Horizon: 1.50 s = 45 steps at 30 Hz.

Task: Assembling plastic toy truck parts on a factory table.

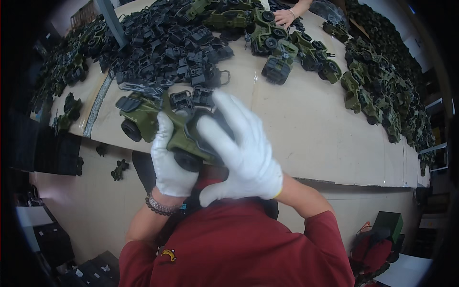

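A green toy jeep (pixel 169 126) with black wheels is held up in front of me, at the table's near edge. My left hand (pixel 171 165), in a white glove, is wrapped round its near side by a wheel. My right hand (pixel 246 153), also white-gloved, lies over the cabin end with its fingers stretched out and touching it. Its thumb stands away from the toy. A dark grey piece (pixel 203 117) shows in the cabin beside the right fingertips, partly hidden by them. Just beyond the jeep lie loose black seat-like parts (pixel 191 98).
A large heap of black plastic parts (pixel 177 55) covers the table's far left. Assembled green toy vehicles (pixel 277 48) stand at the far middle, and more are piled along the right edge (pixel 377 91). Another person's hand (pixel 284 17) reaches in there. A grey post (pixel 112 24) rises at left.
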Motion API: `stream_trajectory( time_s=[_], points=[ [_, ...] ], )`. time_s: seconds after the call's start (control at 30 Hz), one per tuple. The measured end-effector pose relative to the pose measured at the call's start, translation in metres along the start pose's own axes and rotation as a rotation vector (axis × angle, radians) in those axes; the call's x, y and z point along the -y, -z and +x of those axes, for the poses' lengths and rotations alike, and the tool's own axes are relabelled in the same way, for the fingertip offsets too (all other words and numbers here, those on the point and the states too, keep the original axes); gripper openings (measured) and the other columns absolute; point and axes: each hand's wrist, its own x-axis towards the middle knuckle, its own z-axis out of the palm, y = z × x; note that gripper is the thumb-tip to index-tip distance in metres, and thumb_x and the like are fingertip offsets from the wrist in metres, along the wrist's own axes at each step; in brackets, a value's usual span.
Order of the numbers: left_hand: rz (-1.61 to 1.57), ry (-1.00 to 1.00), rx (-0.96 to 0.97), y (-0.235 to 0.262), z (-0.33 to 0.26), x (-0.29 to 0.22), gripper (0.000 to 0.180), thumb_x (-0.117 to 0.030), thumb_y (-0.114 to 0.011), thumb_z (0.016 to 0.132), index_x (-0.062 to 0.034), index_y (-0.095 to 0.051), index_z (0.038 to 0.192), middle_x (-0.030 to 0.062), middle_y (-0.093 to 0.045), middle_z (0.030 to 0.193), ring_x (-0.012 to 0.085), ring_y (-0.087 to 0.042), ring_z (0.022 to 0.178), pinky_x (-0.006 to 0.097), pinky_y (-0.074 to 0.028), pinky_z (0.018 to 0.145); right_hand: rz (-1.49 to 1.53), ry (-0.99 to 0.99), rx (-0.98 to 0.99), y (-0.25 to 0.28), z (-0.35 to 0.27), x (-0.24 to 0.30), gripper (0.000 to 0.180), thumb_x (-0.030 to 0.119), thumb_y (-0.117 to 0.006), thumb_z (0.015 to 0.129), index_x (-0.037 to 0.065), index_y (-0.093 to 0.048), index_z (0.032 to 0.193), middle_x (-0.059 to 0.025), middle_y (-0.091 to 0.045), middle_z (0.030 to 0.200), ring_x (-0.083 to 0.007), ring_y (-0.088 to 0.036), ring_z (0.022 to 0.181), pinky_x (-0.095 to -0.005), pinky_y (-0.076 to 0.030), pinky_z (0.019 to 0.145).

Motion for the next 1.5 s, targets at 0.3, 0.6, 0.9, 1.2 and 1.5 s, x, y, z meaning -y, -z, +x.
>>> stream_trajectory(
  time_s=[0.3, 0.6, 0.9, 1.2, 1.5],
  points=[
    [0.564, -0.051, -0.044, -0.006, -0.028, 0.028, 0.056, -0.057, -0.051, 0.099, -0.0102, -0.057, 0.128, 0.0071, -0.061, 0.122, 0.0232, -0.058, 0.114, 0.04, -0.048, 0.098, 0.007, 0.129, -0.27, -0.011, 0.011, -0.017, 0.062, 0.046, -0.078, 0.057, 0.007, -0.067, 0.103, -0.0127, -0.063, 0.106, -0.0326, -0.062, 0.09, -0.0439, -0.048, 0.074],
    [0.368, 0.168, -0.308, 0.053, 0.014, -0.08, 0.047, -0.054, -0.054, 0.098, -0.0143, -0.059, 0.124, 0.0087, -0.064, 0.123, 0.0262, -0.064, 0.114, 0.054, -0.053, 0.094, -0.087, -0.234, -0.079, 0.029, -0.001, -0.095, 0.071, 0.05, -0.077, 0.075, 0.008, -0.058, 0.13, -0.0151, -0.058, 0.131, -0.0362, -0.053, 0.122, -0.045, -0.042, 0.105],
    [0.213, -0.831, -0.273, 0.046, 0.109, -0.373, 0.071, -0.032, -0.062, 0.098, 0.0047, -0.029, 0.149, 0.0208, -0.029, 0.156, 0.0416, -0.033, 0.143, 0.06, -0.026, 0.12, -0.562, -0.649, 0.098, 0.035, 0.016, -0.243, 0.054, 0.044, -0.072, 0.083, 0.013, -0.062, 0.126, -0.0155, -0.067, 0.115, -0.0368, -0.064, 0.105, -0.0465, -0.052, 0.086],
    [1.366, -0.548, 0.158, 0.044, 0.075, -0.029, 0.083, -0.009, -0.085, 0.072, -0.002, -0.044, 0.144, 0.0157, -0.054, 0.138, 0.0246, -0.053, 0.128, 0.041, -0.047, 0.105, -0.025, -0.518, -0.379, 0.04, 0.016, -0.16, 0.017, 0.012, -0.07, 0.091, 0.001, -0.071, 0.105, -0.0089, -0.074, 0.084, -0.0085, -0.065, 0.072, -0.0246, -0.052, 0.069],
    [0.51, -0.34, -0.045, 0.048, 0.039, 0.031, 0.044, -0.012, -0.078, 0.087, -0.0002, -0.059, 0.125, 0.01, -0.065, 0.122, 0.0185, -0.065, 0.109, 0.034, -0.054, 0.096, 0.857, -0.798, -0.083, 0.02, 0.061, -0.028, 0.028, 0.021, -0.06, 0.1, 0.001, -0.065, 0.119, -0.0064, -0.07, 0.082, -0.0083, -0.063, 0.064, -0.0219, -0.049, 0.058]
  ],
)
